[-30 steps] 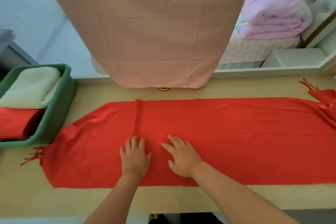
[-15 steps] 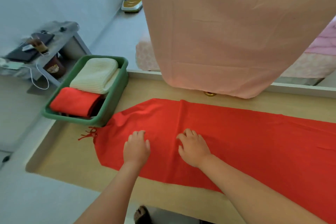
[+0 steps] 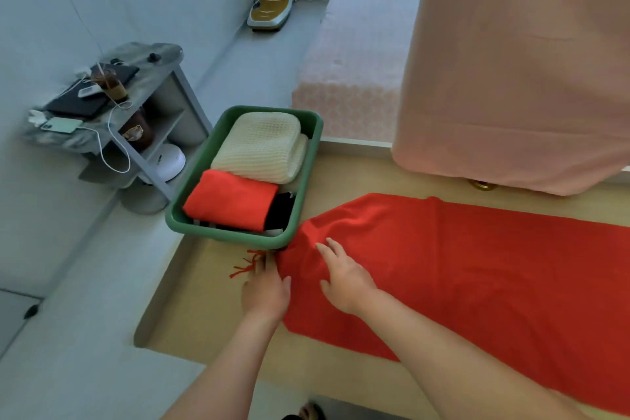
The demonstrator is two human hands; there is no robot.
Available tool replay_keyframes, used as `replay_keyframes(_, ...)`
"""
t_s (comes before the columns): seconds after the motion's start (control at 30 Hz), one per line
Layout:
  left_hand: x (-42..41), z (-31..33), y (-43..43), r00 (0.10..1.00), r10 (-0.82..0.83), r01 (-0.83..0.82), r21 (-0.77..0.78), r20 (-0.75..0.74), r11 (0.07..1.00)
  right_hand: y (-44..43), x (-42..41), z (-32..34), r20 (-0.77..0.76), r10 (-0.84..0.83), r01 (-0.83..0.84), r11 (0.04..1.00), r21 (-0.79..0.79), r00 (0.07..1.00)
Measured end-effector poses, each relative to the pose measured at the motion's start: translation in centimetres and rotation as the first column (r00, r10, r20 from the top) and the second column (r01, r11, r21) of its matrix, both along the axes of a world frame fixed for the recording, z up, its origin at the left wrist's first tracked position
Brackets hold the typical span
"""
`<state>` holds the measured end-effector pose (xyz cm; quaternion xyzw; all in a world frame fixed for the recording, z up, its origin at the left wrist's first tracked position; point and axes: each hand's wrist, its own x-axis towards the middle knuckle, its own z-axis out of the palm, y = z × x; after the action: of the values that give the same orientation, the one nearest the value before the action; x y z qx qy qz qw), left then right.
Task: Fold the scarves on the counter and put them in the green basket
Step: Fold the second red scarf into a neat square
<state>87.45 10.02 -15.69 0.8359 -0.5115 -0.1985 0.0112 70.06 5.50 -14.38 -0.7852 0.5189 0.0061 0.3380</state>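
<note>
Left hand: your left hand (image 3: 266,290) lies at the fringed end of the long red woollen scarf (image 3: 477,283), fingers pointing to the fringe (image 3: 247,264). I cannot tell if it pinches the edge or only touches it.
Right hand: your right hand (image 3: 344,280) rests on the scarf with spread fingers, just right of the left one.
Scarf position: it lies unfolded along the pale beige counter (image 3: 204,300), from the centre of the frame to the right edge. Its left end is wrinkled and sits just beside the lower right corner of the green plastic basket (image 3: 238,237).
Risk, crooked fold: I think the wrinkled end gives an uneven fold if you lift it without smoothing.
Risk, basket: it seems to hang over the counter's left edge, so a pull on cloth caught at its corner may shift or tip it.
Risk, space: the folded cream knitted scarf (image 3: 259,147), the folded red scarf (image 3: 231,198) and something black (image 3: 281,211) nearly fill it; a loose fold may not fit.
Risk, hanging cloth: the large pink cloth (image 3: 511,78) at upper right hangs low, and a raised scarf may brush it.
Room: a bed with a pale pink cover (image 3: 354,78) stands behind the counter. At the left a grey side table (image 3: 163,54) carries a dark laptop (image 3: 78,102), a phone (image 3: 63,125) and a drink.
</note>
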Motion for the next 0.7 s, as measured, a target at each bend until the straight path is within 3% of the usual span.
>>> replay_keyframes(0.1, 0.9, -0.3, -0.6, 0.989, -0.105, 0.107, -0.01, 0.107, 0.994, -1.3, 2.6, -0.5, -0.037, -0.075, 0.074, 0.997, -0.019, 0.997)
replay_keyframes(0.17, 1.1, -0.3, -0.7, 0.982, -0.166, 0.17, -0.042, 0.092, 0.985, -2.3, 3.6, -0.8, -0.084, -0.12, 0.12, 0.993, -0.01, 0.989)
replay_keyframes(0.33, 1.5, -0.6, -0.6, 0.924, -0.322, 0.277, -0.223, -0.204, 0.935, -3.6, 4.2, -1.0, -0.113, -0.134, 0.138, 0.99, 0.024, 0.984)
replay_keyframes(0.43, 0.6, -0.2, -1.0, 0.842, -0.428, 0.305, -0.363, -0.328, 0.88, -3.8, 3.1, -0.2, 0.003, -0.269, 0.269, 0.962, 0.041, 0.963)
replay_keyframes(0.57, -3.8, 2.1, -2.3, 0.769, -0.495, 0.266, -0.502, -0.404, 0.823, -4.3, -1.4, 2.2, 0.186, -0.509, 0.504, 0.86, 0.077, 0.84)
replay_keyframes(0.7, -10.1, 4.9, -4.3, 0.708, -0.545, 0.265, -0.547, -0.45, 0.794, -4.7, -8.4, 4.3, 0.332, -0.705, 0.69, 0.7, 0.184, 0.627)
